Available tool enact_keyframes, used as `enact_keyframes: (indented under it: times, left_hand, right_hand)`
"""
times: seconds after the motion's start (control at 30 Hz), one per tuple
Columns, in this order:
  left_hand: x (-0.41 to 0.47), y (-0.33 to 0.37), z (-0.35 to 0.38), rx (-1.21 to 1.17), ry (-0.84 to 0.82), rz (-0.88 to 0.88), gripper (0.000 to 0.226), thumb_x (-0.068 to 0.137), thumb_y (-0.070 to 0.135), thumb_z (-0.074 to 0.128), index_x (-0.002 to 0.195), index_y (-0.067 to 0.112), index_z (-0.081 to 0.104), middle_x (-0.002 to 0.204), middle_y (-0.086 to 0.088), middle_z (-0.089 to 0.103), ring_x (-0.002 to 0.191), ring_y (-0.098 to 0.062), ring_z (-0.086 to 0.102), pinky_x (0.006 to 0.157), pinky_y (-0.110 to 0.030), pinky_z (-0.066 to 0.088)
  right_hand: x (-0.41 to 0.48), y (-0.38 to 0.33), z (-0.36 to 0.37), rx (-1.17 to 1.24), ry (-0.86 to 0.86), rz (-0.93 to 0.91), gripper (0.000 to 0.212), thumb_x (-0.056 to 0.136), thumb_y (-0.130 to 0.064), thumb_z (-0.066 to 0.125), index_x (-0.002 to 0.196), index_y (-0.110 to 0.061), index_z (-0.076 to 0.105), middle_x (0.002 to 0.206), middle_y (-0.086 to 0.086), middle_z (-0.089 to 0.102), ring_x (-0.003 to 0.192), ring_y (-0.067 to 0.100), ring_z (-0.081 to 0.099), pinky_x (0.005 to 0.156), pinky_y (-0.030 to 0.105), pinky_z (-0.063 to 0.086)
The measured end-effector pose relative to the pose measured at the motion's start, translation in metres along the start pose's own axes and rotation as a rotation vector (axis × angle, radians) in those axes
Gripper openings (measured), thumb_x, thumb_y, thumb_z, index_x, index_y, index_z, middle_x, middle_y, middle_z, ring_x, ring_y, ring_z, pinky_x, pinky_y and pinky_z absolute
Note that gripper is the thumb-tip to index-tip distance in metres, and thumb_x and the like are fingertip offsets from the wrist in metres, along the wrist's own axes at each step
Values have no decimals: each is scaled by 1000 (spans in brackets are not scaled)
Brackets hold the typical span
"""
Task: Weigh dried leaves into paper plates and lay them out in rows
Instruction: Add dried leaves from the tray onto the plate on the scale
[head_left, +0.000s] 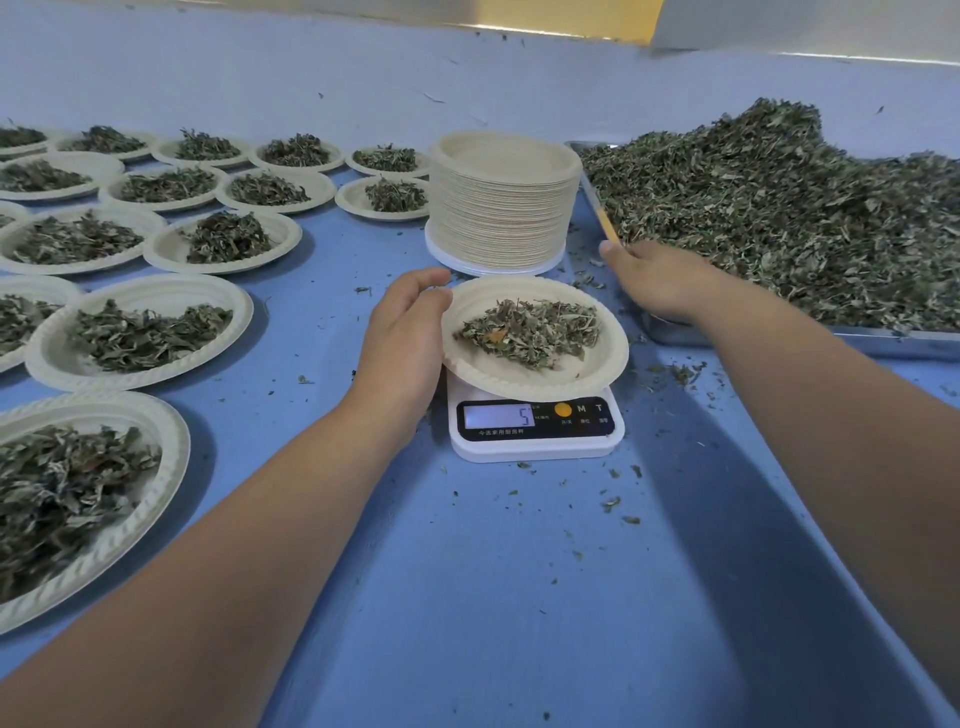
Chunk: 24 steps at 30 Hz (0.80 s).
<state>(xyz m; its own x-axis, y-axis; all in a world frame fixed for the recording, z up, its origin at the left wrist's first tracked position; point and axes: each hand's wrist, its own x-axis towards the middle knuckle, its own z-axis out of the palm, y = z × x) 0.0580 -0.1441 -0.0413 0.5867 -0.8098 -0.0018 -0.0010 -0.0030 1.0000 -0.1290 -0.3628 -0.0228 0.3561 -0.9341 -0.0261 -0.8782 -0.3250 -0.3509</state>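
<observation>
Table covering: blue sheet, spread across most of the frame; creased toward the lower right.
Loose crumbs: small green fragments lay scattered at centre and right of centre.
Wall strip: yellow and pale band ran along the top edge, upper right.

The scale display reads 5; buttons M, T.

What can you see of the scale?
The scale is a small white kitchen unit, plastic by its look, with rounded corners and a black front panel. Its lit display shows a 5; beside it sit an orange button and keys marked M and T. It rests flat on the blue table. A paper plate of dried leaves covers its platform.
</observation>
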Motion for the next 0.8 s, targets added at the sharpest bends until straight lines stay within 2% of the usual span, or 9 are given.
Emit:
enact_keyframes:
  times: [0.17,0.23,0.3,0.33,0.37,0.5,0.63,0.7,0.8]
  left_hand:
    - [4,-5,0,-14,16,9,28,91,28,49,106,39,70,109,18,65,108,-14,66,98,-41,54]
    - [7,-6,0,-29,34,-6,28,94,25,49,104,39,70,103,22,65,106,-14,67,92,-39,53]
    - [9,-7,0,-38,30,-2,28,94,26,48,106,38,70,104,15,67,103,-15,67,87,-38,51]
    - [9,-7,0,-35,22,1,28,92,30,48,107,38,70,106,10,68,100,-16,65,86,-37,50]
    - [8,-7,0,-31,17,2,29,89,33,47,108,38,70,108,6,69,98,-16,64,85,-37,50]
    - [7,-8,1,-23,26,10,28,93,33,46,109,37,69,112,2,70,103,-20,66,93,-43,51]
    - [8,-6,0,-52,44,4,28,91,39,48,107,36,70,117,3,69,113,-20,65,107,-48,49]
    - [8,-6,0,-62,40,-6,33,84,44,47,105,36,71,118,3,70,114,-19,66,108,-48,49]
    - [9,-7,-1,-70,26,-13,35,81,47,46,103,38,72,122,2,69,119,-21,64,109,-50,47]
  right_hand:
    - [18,-5,-9,30,3,1,72,104,-63,15,157,-16,33,161,15,32,146,37,31,115,46,28]
    - [27,-5,-9,35,-34,17,72,105,-60,12,156,-14,34,157,18,37,143,37,35,112,45,29]
    - [33,-5,-10,48,-30,38,75,104,-62,10,148,-12,44,133,23,55,124,38,51,99,43,37]
    - [34,-5,-10,58,-23,54,77,103,-65,9,141,-12,50,114,21,58,111,37,54,91,42,39]
    - [35,-4,-10,67,-24,70,78,101,-67,9,137,-13,52,107,18,58,105,35,55,88,41,40]
    - [34,0,-8,125,-62,135,88,98,-73,12,152,-9,39,149,21,45,131,38,47,97,43,34]
    - [28,1,-13,14,-65,55,79,103,-65,15,129,-3,57,132,25,56,104,35,53,88,38,35]
    - [25,5,-18,-44,-59,18,68,107,-56,22,122,-1,60,127,25,58,104,35,56,89,39,40]
    - [16,12,-26,-70,-73,-36,43,109,-33,38,83,-5,58,89,22,58,75,26,50,70,36,38]
